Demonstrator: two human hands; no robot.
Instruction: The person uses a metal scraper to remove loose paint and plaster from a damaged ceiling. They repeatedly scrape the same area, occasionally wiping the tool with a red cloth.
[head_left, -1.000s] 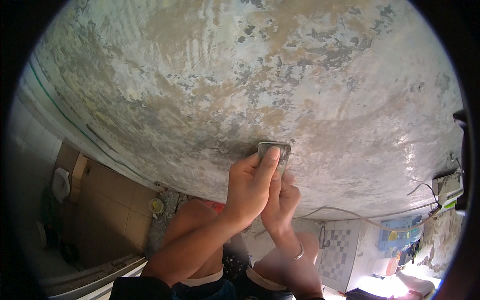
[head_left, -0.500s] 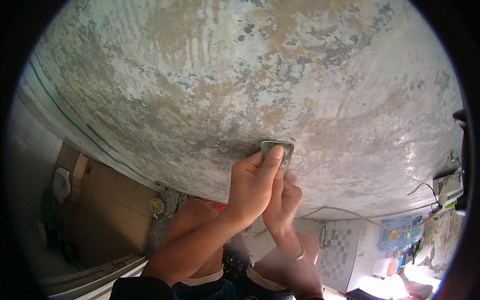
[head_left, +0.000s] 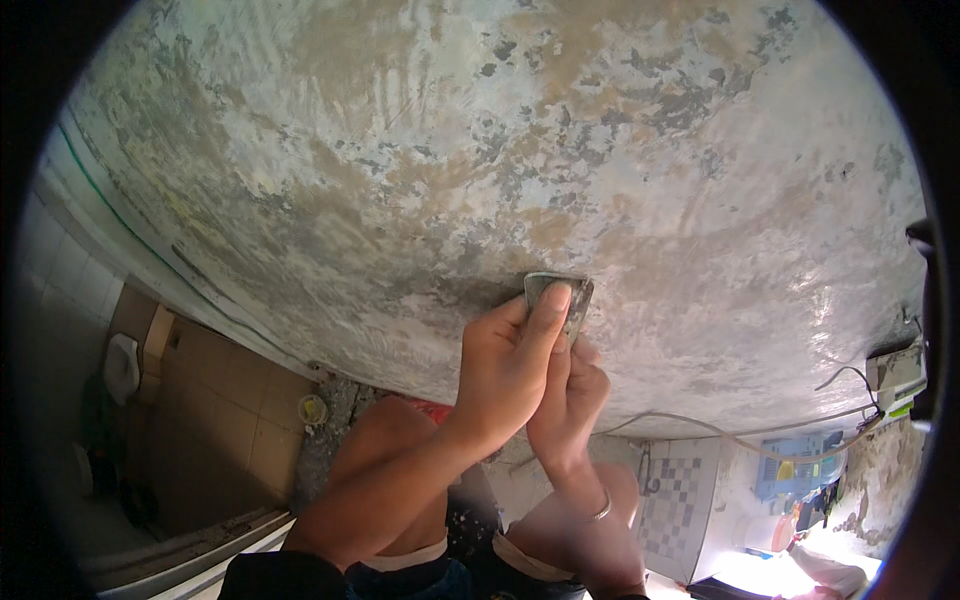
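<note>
Both my hands grip a small flat scraper [head_left: 579, 300], a greyish rectangular plate with rounded upper corners. My left hand [head_left: 503, 368] is closed around it, its thumb pressed flat on the face. Just below and to the right, my right hand [head_left: 572, 402] closes on the lower part, most of which the fingers hide. The scraper's upper edge lies against a patchy wall [head_left: 430, 150] of whitish, grey and brown plaster, with a dark smudge beside it on the left.
My bent knees [head_left: 385, 435] are close to the wall. A small round tub [head_left: 313, 409] stands left on the tiled floor [head_left: 230, 400], near a white toilet [head_left: 122, 370]. A loose cable [head_left: 690, 424] runs along the right, above a blue plastic crate [head_left: 785, 468]. A green line [head_left: 110, 205] follows the left edge.
Both hands and the scraper have shifted slightly up the wall and a little to the right. The grip looks the same.
</note>
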